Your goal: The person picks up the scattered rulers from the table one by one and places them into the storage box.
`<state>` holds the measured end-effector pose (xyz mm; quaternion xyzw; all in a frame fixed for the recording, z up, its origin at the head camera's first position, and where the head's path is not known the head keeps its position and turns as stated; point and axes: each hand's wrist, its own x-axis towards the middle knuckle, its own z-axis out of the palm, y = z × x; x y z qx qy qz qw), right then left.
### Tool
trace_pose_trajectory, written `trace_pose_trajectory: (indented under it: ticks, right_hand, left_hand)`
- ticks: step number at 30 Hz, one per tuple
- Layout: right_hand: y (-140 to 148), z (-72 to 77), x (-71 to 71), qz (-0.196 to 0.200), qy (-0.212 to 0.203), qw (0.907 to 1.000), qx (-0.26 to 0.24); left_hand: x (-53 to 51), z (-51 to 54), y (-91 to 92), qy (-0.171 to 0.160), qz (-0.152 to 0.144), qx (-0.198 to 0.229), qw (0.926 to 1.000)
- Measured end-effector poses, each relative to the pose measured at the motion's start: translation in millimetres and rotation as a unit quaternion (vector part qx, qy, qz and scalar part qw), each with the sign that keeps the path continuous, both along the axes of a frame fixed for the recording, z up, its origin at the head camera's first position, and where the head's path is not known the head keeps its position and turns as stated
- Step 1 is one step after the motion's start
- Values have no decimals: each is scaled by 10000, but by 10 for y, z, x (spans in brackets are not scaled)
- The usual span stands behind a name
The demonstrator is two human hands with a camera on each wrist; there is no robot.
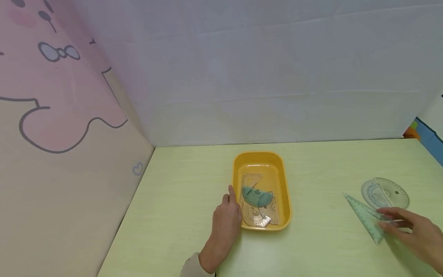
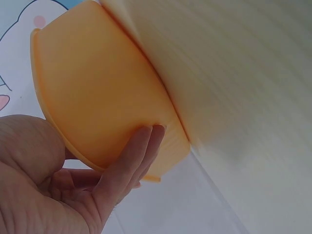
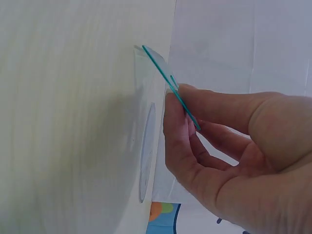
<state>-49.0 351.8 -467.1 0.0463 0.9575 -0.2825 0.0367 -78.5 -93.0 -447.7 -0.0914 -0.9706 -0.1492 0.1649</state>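
Note:
The right hand [image 1: 415, 231] pinches a green transparent set square [image 1: 367, 219] between thumb and fingers. In the right wrist view the set square [image 3: 163, 73] is seen edge-on, gripped by the hand [image 3: 224, 146] above the table. Behind it lie two overlapping protractors, one bluish [image 1: 372, 194] and one clear [image 1: 398, 192]. The left hand [image 1: 226, 219] rests along the left side of a yellow tray [image 1: 287, 200]. In the left wrist view straight fingers of the hand [image 2: 73, 195] touch the tray's outer wall [image 2: 102, 87]. The tray holds a green protractor [image 1: 257, 197] and several clear rulers and protractors.
A pale green table [image 1: 180, 192] bears everything. A white sheet [image 1: 277, 77] stands along its back edge, and a wall with a pink cartoon figure [image 1: 59, 130] rises on the left. At the far right is a blue object [image 1: 429, 134].

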Motion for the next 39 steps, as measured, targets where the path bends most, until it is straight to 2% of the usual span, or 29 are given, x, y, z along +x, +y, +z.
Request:
trace_pose_trajectory:
  ticks: [11,18,26,39]
  right_hand:
    - [-66,21,-79,-258,389,9981,-410]
    - [-123,49,-96,-255,964,9935,-543]
    - [-210,121,-133,-219,1048,9935,-381]
    - [-306,143,-158,26,1263,9891,-758]
  left_hand:
    - [-9,-4,6,-20,0,-29,10000]
    - [2,5,5,6,-18,-6,10000]
    - [8,12,3,-20,-8,-24,10000]
    - [17,15,4,45,-7,-50,10000]
